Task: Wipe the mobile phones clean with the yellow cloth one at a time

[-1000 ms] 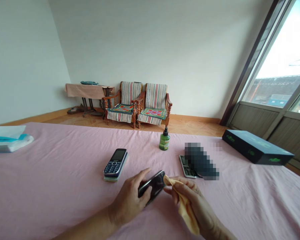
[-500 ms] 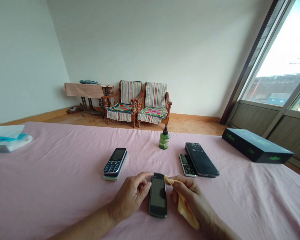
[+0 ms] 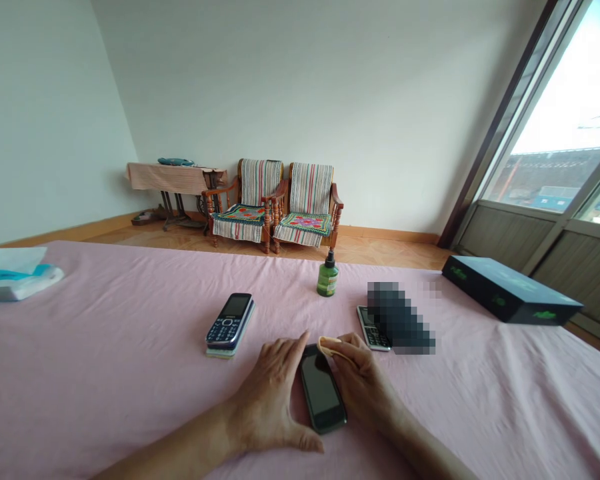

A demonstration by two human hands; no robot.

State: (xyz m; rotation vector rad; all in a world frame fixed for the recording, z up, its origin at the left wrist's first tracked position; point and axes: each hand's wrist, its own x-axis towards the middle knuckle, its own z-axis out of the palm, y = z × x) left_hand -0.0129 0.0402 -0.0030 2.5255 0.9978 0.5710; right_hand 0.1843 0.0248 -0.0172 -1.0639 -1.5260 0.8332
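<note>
Spreading thumb and fingers wide apart, the left hand (image 3: pixel 267 397) curves around the left side of a glossy black, round-cornered touchscreen phone (image 3: pixel 322 390); whether it touches, I cannot tell. The right hand (image 3: pixel 363 381) clamps a folded pale-yellow cloth (image 3: pixel 329 343) at its top corner. That phone lies on wrinkled pink fabric (image 3: pixel 105 360), nearer than one green, translucent, black-topped bottle (image 3: pixel 327 280). Left of the bottle sits one navy keypad phone (image 3: pixel 228 327); right, one silver-edged keypad phone (image 3: pixel 374 331) and one black, green-lettered box (image 3: pixel 513 293). Behind stand two wooden armchairs (image 3: pixel 310 190).
</note>
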